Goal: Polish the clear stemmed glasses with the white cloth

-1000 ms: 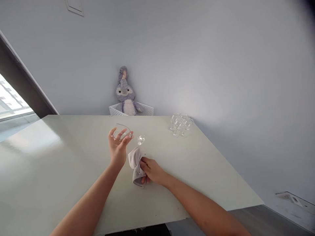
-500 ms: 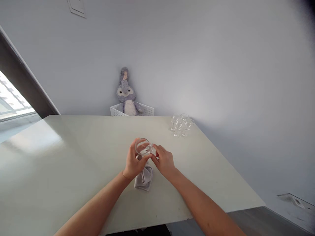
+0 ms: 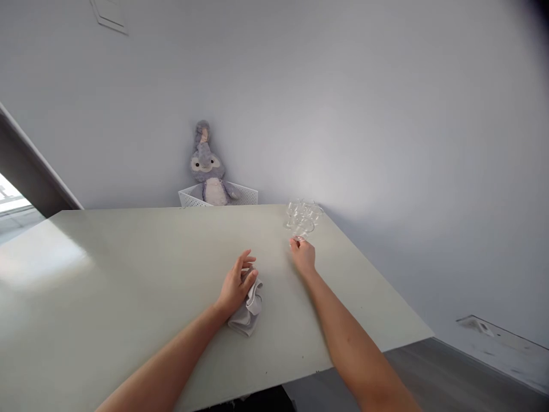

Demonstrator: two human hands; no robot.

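My right hand (image 3: 303, 255) reaches out toward the table's far right. Its fingers are closed on the lower part of a clear stemmed glass (image 3: 304, 227), whose bowl is tilted up and away from me. This glass stands just in front of several other clear glasses (image 3: 294, 209), and their outlines overlap. Nearer to me, my left hand (image 3: 237, 284) is open beside a crumpled grey cloth (image 3: 249, 315), with thumb and fingers apart. The hand covers part of the cloth's left side. No glass is in my left hand.
The pale table (image 3: 141, 286) ends on the right in a slanting edge. Behind its far edge, a grey plush toy (image 3: 210, 166) sits in a white perforated basket (image 3: 247, 197) against the wall. A window frame (image 3: 30, 154) stands at the left.
The glass held between both hands has moved away to the far right in my right hand, up to the other glasses. My left hand has let go of it and lowered beside the cloth.
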